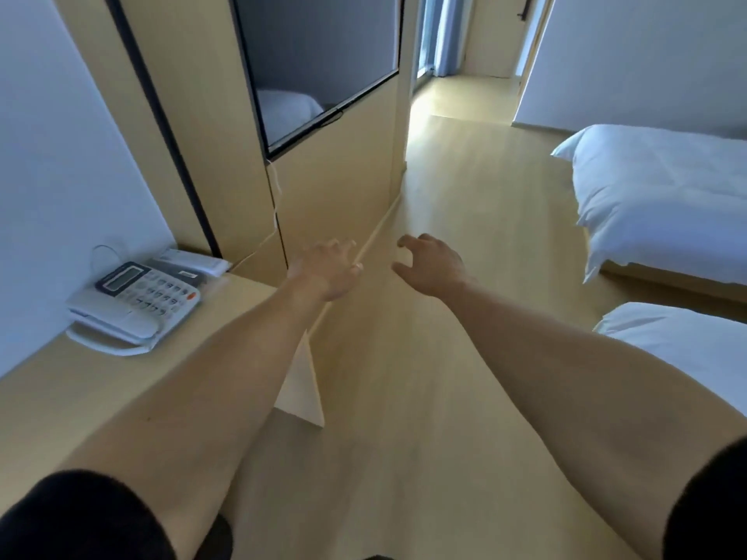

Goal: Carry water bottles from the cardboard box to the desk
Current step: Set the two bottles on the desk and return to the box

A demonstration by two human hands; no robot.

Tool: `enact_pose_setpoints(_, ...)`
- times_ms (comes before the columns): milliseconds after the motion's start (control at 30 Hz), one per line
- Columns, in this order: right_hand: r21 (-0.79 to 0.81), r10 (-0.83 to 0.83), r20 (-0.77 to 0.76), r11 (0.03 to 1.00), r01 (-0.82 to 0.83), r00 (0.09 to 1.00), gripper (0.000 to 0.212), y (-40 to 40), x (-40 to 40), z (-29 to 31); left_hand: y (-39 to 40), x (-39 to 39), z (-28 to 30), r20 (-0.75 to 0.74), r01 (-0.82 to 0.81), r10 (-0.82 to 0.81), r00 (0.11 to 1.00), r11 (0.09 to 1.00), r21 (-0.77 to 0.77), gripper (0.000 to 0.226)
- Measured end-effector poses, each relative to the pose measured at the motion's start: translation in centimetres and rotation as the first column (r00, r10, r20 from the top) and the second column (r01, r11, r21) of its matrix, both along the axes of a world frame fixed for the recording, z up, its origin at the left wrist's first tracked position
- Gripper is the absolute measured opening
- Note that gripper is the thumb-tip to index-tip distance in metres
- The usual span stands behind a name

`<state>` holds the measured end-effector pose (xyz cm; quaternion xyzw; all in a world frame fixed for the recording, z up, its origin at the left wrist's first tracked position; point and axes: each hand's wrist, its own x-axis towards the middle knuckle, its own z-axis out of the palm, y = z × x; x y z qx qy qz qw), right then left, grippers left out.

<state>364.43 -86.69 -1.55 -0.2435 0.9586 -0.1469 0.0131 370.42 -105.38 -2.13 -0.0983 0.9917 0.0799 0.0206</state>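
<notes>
Both my arms stretch forward over the wooden floor. My left hand (327, 270) hangs in the air past the desk's right end, fingers loosely spread and holding nothing. My right hand (430, 262) floats beside it, fingers loosely curled, also holding nothing. The light wooden desk (101, 390) runs along the left wall under my left forearm. No water bottle and no cardboard box is in view.
A white telephone (133, 307) and a leaflet (194, 262) lie on the desk's far end. A wall-mounted TV (319, 62) hangs ahead on a wooden panel. Two white beds (663, 196) stand at the right. The wooden floor (456, 196) leads to a doorway ahead.
</notes>
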Motion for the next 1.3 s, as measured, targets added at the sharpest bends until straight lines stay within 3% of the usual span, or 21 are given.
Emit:
enact_pose_setpoints(233,0.064,-0.259,0.076,0.965,0.254,0.963,0.057,13.4,-3.2,-1.0,12.0,-8.0,-1.2,0.036,0.221,-0.221,0.975,0.975,-0.005,0.057)
enact_pose_setpoints(467,0.187,-0.435,0.182,0.896,0.403,0.882,0.069,20.2,-6.8,-2.0,18.8,-14.7,-2.4,0.138,0.349,-0.343,0.929,0.937,-0.016,0.063)
enact_pose_setpoints(767,0.332,-0.506,0.212,0.842,0.425,0.836,0.070,20.8,-17.8,-2.6,20.4,-28.0,-3.7,0.201,0.418,-0.417,0.886,0.908,0.038,0.063)
enact_pose_setpoints(1300,0.441,-0.558,0.297,0.800,0.407,0.775,0.072,17.5,-38.7,-4.3,17.0,-49.1,-6.0,0.300,0.376,-0.378,0.876,0.924,0.068,0.060)
